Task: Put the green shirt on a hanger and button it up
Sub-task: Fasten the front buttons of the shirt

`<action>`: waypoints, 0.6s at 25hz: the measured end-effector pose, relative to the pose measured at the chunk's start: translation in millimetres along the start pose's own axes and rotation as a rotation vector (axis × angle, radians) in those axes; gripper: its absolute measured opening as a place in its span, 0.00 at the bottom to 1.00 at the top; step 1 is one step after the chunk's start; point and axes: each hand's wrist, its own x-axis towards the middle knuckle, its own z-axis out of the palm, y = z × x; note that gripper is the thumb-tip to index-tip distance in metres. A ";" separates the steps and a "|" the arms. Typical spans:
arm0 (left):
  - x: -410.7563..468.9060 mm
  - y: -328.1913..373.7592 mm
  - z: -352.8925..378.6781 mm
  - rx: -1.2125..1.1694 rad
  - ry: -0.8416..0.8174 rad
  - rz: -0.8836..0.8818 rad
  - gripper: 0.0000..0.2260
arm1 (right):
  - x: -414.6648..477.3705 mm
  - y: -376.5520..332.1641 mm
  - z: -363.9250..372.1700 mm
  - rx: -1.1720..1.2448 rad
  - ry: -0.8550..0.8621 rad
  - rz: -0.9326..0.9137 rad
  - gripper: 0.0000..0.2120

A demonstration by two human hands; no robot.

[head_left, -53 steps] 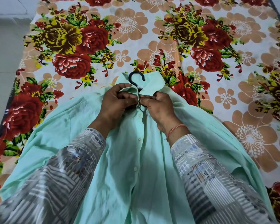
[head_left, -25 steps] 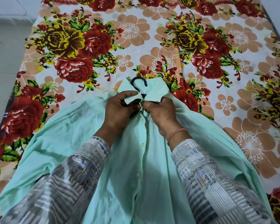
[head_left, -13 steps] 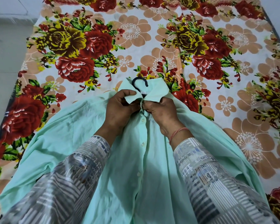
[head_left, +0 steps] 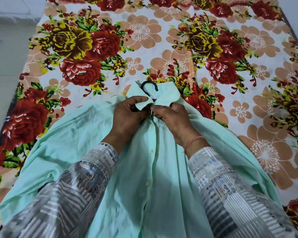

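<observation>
The mint green shirt point(head_left: 72, 152) lies spread face up on the bed, collar pointing away from me. A black hanger hook point(head_left: 149, 86) sticks out of the collar; the rest of the hanger is hidden inside the shirt. My left hand point(head_left: 127, 115) pinches the left collar flap and placket just below the hook. My right hand point(head_left: 172, 119) pinches the right placket edge against it, at the top button. Three white buttons run down the closed front between my forearms.
A floral bedsheet point(head_left: 144, 40) with red, yellow and peach flowers covers the bed. The bed's left edge point(head_left: 15, 93) borders a grey floor; the right edge runs along the top right corner. My patterned grey sleeves lie over the shirt's lower part.
Both hands stay at the collar with only small finger movements at the top button. The view has shifted slightly, so the shirt and hook sit a little lower in frame.
</observation>
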 end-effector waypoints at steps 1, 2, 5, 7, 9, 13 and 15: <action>0.4 -0.8 -0.8 -0.014 -0.002 -0.001 0.17 | -2.6 -2.3 1.0 0.008 -0.011 0.001 0.01; -0.2 0.8 -1.4 -0.035 -0.011 -0.010 0.18 | -3.9 -3.6 1.9 -0.011 -0.008 -0.005 0.05; -0.8 3.6 -2.1 -0.063 -0.030 -0.051 0.20 | -2.1 -2.3 6.9 -0.104 0.030 -0.004 0.07; -2.7 5.1 -1.5 -0.058 -0.018 -0.062 0.19 | -1.1 -2.4 9.1 -0.126 0.038 -0.001 0.06; -3.7 6.1 -1.0 -0.064 -0.004 -0.056 0.18 | -1.8 -2.2 10.5 -0.131 0.046 -0.008 0.06; -4.6 6.4 1.3 -0.058 0.009 -0.046 0.17 | -2.0 -3.7 8.9 -0.138 0.027 -0.002 0.06; -4.3 7.7 1.7 -0.063 0.015 -0.045 0.18 | 1.0 -4.2 8.8 -0.154 0.028 0.003 0.08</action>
